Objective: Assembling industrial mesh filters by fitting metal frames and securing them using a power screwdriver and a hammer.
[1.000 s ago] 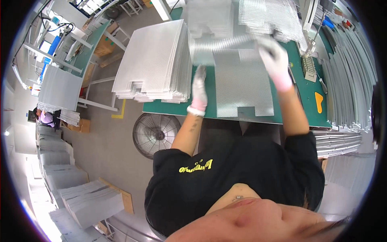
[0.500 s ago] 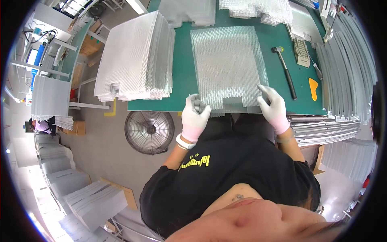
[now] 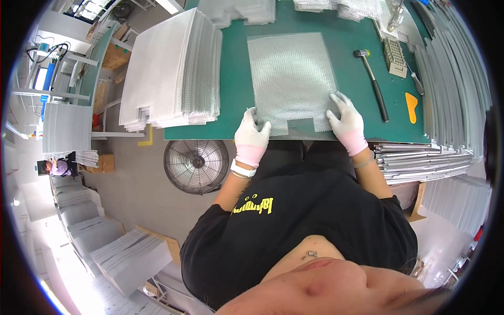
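Flat on the green worktop before me lie thin silvery mesh sheets (image 3: 291,73), their edges lined up, with a rectangular notch at the near edge. My left hand (image 3: 252,137), in a white glove with a pink cuff, touches their near left corner. Its fingers are parted and slightly curled, the thumb away from the index finger. Gloved alike, my right hand (image 3: 346,121) rests against the right edge near the notch, fingers spread and thumb apart. Neither hand lifts the sheets.
A tall stack of mesh sheets (image 3: 157,68) stands at the left. To the right lie a hammer (image 3: 379,94), a yellow scraper (image 3: 411,107), a screwdriver (image 3: 418,84) and a beige slotted block (image 3: 395,58). A floor fan (image 3: 197,167) stands left of me, below the worktop.
The sheets, offset from one another before, now lie evenly on top of each other. My right hand has moved left and slightly away from me along with the right edge.
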Demonstrator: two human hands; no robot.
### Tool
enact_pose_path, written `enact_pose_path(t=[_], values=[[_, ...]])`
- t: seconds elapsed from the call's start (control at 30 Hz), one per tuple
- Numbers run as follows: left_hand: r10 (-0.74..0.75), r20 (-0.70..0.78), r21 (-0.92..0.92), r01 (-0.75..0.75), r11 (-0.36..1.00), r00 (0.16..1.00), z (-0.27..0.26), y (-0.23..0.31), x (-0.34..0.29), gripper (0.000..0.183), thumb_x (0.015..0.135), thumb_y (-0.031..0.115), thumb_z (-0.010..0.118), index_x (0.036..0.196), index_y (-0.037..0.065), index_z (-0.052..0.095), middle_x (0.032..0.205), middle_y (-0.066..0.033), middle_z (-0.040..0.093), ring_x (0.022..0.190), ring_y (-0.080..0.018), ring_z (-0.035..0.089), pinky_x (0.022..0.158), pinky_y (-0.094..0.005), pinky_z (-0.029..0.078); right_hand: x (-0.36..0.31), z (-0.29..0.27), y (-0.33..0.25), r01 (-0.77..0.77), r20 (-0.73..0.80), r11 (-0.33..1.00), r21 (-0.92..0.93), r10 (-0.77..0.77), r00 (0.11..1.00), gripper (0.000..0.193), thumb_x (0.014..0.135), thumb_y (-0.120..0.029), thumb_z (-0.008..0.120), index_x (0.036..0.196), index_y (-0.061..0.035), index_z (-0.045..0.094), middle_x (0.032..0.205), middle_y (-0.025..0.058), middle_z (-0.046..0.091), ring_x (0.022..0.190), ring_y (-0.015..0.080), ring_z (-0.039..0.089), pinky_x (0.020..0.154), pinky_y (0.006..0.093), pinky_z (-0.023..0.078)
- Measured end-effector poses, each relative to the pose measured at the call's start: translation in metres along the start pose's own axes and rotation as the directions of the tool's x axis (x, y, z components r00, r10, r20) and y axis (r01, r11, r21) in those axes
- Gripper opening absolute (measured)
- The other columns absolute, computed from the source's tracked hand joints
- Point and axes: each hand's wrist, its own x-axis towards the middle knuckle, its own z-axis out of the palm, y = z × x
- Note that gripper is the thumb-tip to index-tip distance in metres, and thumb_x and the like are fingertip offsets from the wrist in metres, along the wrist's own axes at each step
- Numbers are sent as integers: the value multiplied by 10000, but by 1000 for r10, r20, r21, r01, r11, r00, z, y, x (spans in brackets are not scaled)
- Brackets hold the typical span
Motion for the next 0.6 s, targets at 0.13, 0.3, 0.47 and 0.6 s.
enact_pose_path(t=[0.13,0.3,0.47,0.6], values=[[17,-13,43,-17,999,1000,4,-7,0,540,817,188,758,1271,2,533,991,-133,677,798,-275,673,737,-367,550,-1,0,-3,-5,4,1000,-16,5,1000,469,868,-249,693,1317,-139,616,1396,170,557,1192,341,602,971,391,518],[-18,5,39,18,999,1000,2,-3,-2,594,823,184,749,1326,-18,506,1022,-149,675,852,-300,676,761,-380,549,0,0,-4,-11,49,998,-61,14,999,471,886,-280,675,1333,-151,602,1418,157,544,1191,332,605,955,388,525],[44,0,85,-44,995,999,4,-8,-1,647,825,183,744,1373,-30,475,1070,-174,665,913,-318,672,803,-390,548,2,0,-3,-3,67,996,-95,9,998,471,890,-291,671,1334,-152,599,1450,158,512,1173,331,615,941,388,532],[-14,79,145,2,989,997,-4,2,3,663,820,211,745,1392,7,479,1213,-200,612,1035,-336,638,882,-405,530,6,-10,-16,-71,150,983,-167,97,984,443,884,-297,673,1299,-152,622,1462,164,494,1150,337,624,926,389,538]])
